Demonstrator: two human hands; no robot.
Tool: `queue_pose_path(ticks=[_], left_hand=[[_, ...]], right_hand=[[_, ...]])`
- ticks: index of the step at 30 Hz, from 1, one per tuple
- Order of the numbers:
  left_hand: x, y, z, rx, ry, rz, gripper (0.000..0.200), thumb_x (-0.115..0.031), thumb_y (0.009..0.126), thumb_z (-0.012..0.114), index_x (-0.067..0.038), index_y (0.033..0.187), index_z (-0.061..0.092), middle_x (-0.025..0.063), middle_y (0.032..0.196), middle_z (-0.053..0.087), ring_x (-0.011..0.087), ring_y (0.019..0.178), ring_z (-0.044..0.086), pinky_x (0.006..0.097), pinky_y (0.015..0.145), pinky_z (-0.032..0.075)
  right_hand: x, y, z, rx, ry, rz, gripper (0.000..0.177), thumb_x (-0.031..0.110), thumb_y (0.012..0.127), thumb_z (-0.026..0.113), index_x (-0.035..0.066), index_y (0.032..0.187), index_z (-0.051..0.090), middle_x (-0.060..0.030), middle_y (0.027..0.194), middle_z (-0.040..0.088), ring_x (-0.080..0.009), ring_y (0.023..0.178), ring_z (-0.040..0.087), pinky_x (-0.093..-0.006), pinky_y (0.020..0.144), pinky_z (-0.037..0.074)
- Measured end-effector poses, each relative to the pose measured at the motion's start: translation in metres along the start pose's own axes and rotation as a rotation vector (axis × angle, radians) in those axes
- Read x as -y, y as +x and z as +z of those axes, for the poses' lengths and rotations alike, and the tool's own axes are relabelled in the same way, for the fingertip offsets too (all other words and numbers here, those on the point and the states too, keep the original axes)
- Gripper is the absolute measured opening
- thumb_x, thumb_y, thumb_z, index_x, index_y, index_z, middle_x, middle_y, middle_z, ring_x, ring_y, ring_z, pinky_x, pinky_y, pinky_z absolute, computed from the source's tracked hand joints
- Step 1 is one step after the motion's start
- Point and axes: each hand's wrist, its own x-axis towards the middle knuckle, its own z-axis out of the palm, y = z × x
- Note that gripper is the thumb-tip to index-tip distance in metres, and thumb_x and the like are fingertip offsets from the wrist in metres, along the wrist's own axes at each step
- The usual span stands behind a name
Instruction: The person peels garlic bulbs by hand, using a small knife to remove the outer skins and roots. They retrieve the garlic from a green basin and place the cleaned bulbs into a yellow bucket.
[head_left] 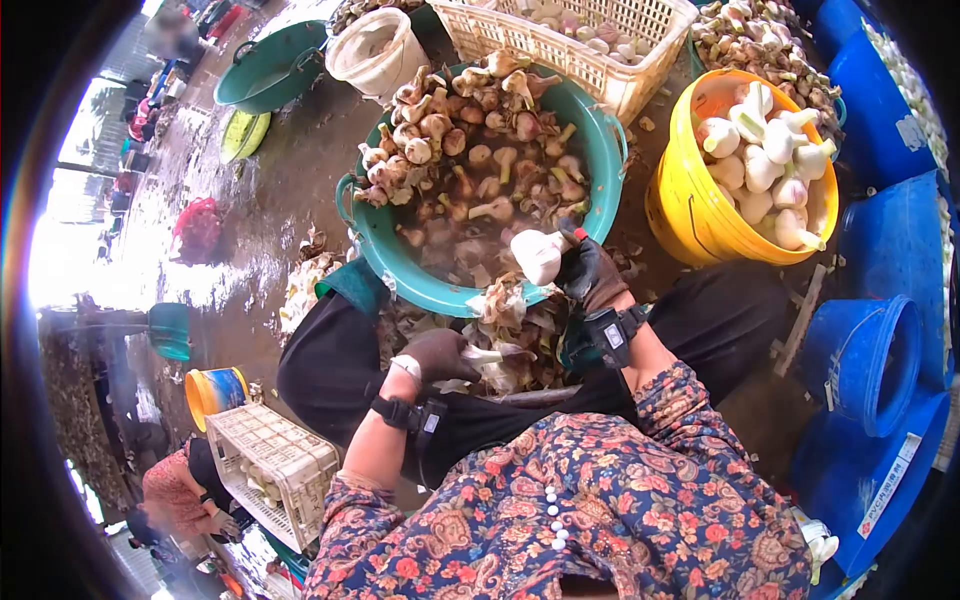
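Note:
My right hand [592,272], in a dark glove with a red patch at a fingertip, grips a peeled white garlic bulb [537,256] over the near rim of a green tub [440,283]. Inside that tub, unpeeled garlic bulbs [490,208] lie in murky water and are heaped at its far side. Lower down, my left hand [440,356] wears a brown glove and is closed around a pale garlic stalk [484,355] that sticks out to the right. Whatever else lies within its fingers is hidden. Loose garlic skins [505,310] hang and pile between the tub and my lap.
A yellow bucket [672,205] of peeled garlic stands right of the tub. Behind are a white bucket [370,60] and a cream crate [610,85]. Blue buckets [850,350] line the right. At lower left, another person's hand [222,525] is near a white crate [290,440].

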Motion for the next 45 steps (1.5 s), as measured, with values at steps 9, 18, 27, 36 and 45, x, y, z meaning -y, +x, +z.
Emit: queue_pose_path(ticks=[9, 18, 27, 36, 45], left_hand=[[0.040, 0.133, -0.019, -0.345, -1.476, 0.043, 0.032, -0.039, 0.083, 0.065, -0.010, 0.096, 0.062, -0.0004, 0.065, 0.053, 0.0125, 0.057, 0.052, 0.0280, 0.050, 0.044], [0.063, 0.279, -0.030, -0.856, -0.152, 0.125, 0.058, -0.018, 0.080, 0.065, -0.020, 0.134, 0.043, 0.0099, 0.112, 0.061, 0.0241, 0.087, 0.063, 0.0344, 0.075, 0.051], [0.026, 0.234, -0.064, 0.035, -2.099, 0.377, 0.040, -0.025, 0.082, 0.063, -0.005, 0.114, 0.052, 0.0111, 0.112, 0.057, 0.0270, 0.102, 0.055, 0.0391, 0.089, 0.048], [-0.072, 0.059, -0.081, -0.693, -0.694, 0.473, 0.056, -0.021, 0.068, 0.079, 0.004, 0.112, 0.056, 0.0073, 0.102, 0.062, 0.0137, 0.093, 0.058, 0.0283, 0.084, 0.047], [-0.081, 0.009, -0.065, -0.882, -0.219, 0.428, 0.053, -0.023, 0.060, 0.082, -0.002, 0.104, 0.062, 0.0137, 0.095, 0.060, 0.0271, 0.088, 0.061, 0.0355, 0.078, 0.048]], right_hand=[[-0.008, -0.007, 0.001, -0.346, -0.830, -0.484, 0.023, 0.017, 0.079, 0.070, 0.004, 0.097, 0.061, -0.0051, 0.086, 0.064, -0.0160, 0.074, 0.062, -0.0287, 0.062, 0.051], [0.037, -0.057, 0.065, -0.277, -0.375, -0.570, 0.016, 0.010, 0.080, 0.069, 0.004, 0.092, 0.062, 0.0007, 0.082, 0.060, -0.0097, 0.072, 0.055, -0.0257, 0.066, 0.047], [0.114, -0.152, 0.098, -0.893, -1.359, -1.734, 0.031, 0.009, 0.075, 0.074, 0.001, 0.100, 0.059, -0.0068, 0.093, 0.060, -0.0168, 0.088, 0.056, -0.0302, 0.081, 0.046], [0.006, -0.067, 0.063, -0.498, -1.779, -0.849, 0.022, 0.029, 0.081, 0.064, 0.007, 0.083, 0.067, -0.0176, 0.075, 0.064, -0.0352, 0.073, 0.063, -0.0416, 0.064, 0.049], [-0.020, -0.053, 0.034, -0.283, -1.683, -0.635, 0.032, 0.029, 0.085, 0.058, 0.000, 0.072, 0.062, -0.0202, 0.060, 0.057, -0.0339, 0.058, 0.059, -0.0434, 0.055, 0.044]])
